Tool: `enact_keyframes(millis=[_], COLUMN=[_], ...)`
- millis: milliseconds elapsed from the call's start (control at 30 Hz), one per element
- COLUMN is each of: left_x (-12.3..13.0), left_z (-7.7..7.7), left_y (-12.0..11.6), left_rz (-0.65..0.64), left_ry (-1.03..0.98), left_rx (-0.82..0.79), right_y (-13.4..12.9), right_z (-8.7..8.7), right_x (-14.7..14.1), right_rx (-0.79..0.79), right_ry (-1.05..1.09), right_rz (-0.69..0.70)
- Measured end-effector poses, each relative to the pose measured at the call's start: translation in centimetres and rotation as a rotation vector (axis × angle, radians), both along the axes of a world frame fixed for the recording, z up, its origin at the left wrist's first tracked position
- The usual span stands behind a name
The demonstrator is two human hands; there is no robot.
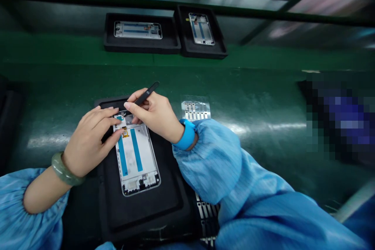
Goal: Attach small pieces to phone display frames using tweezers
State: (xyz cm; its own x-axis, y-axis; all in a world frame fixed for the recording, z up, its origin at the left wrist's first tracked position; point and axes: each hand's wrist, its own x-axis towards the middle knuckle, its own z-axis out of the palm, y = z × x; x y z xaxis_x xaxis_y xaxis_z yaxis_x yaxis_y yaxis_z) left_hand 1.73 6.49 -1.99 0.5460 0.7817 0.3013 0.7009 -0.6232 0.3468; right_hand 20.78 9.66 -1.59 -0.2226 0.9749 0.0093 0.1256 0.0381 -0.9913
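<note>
A silver phone frame (130,164) with two blue adhesive strips lies in a black foam tray (164,203) in front of me. Near its top left sits a small orange flex cable (125,133). My left hand (93,133) rests with fingers stretched over the upper left edge of the frame. In my right hand (155,113) is a pair of black tweezers (146,93), slanting up to the right. Their tips are over the frame's top end, partly hidden by my fingers.
Two more black trays (140,47) (216,51) stand at the back, each bearing a phone frame. A clear sheet of small metal parts (195,109) lies right of my tray, and more such parts (206,213) show beneath my right sleeve. A green rail crosses behind.
</note>
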Motion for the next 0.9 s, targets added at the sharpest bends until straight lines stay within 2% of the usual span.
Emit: enact_keyframes(millis=[500, 567, 700, 800, 900], left_x=[0.3, 0.6, 0.9, 1.1, 1.1], left_z=[0.5, 0.6, 0.5, 0.3, 0.1], left_y=[0.0, 0.0, -0.1, -0.2, -0.2], left_rz=[-0.065, -0.059, -0.040, -0.023, -0.014], left_ry=[0.227, 0.235, 0.226, 0.220, 0.215], left_rx=[0.101, 0.105, 0.139, 0.174, 0.182], right_y=[0.0, -0.1, 0.0, 0.2, 0.4], right_z=[0.0, 0.0, -0.3, -0.5, -0.7], right_x=[0.0, 0.0, 0.1, 0.1, 0.1], right_rx=[0.044, 0.048, 0.053, 0.071, 0.089], right_ry=[-0.036, 0.005, 0.220, 0.311, 0.305], right_rz=[0.007, -0.028, -0.142, -0.140, -0.112])
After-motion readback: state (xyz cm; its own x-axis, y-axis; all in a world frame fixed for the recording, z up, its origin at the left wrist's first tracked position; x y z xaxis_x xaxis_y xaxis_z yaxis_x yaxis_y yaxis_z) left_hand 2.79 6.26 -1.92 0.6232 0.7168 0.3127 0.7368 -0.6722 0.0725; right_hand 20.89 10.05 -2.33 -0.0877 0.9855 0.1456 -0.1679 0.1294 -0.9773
